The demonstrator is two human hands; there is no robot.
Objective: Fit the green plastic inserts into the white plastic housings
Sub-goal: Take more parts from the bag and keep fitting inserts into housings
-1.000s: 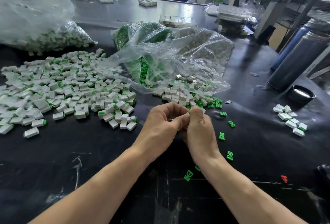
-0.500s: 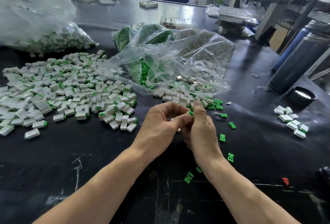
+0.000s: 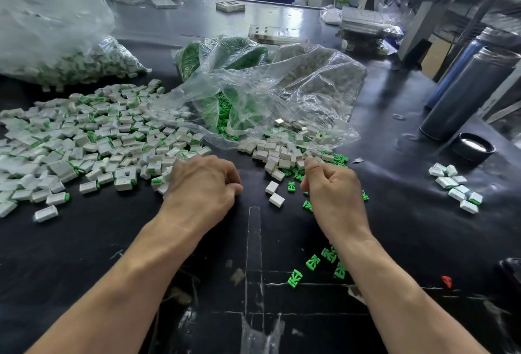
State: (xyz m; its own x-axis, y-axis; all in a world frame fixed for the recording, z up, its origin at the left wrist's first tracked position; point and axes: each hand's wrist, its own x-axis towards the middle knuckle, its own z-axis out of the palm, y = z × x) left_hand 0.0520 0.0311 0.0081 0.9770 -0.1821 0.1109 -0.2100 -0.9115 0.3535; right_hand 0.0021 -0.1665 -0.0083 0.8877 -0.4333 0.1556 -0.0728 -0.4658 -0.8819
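Working left to right, you have a broad heap of white rectangular plastic housings with green inserts fitted left of your left hand, whose curled fingers hide any contents. Right of it lie bare white plastic housings and loose green plastic inserts, where your right hand curls, pinching something unclear; plenty remains unassembled.

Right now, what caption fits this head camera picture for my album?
Two hands, left hand and right hand, sorting white housings and green inserts.
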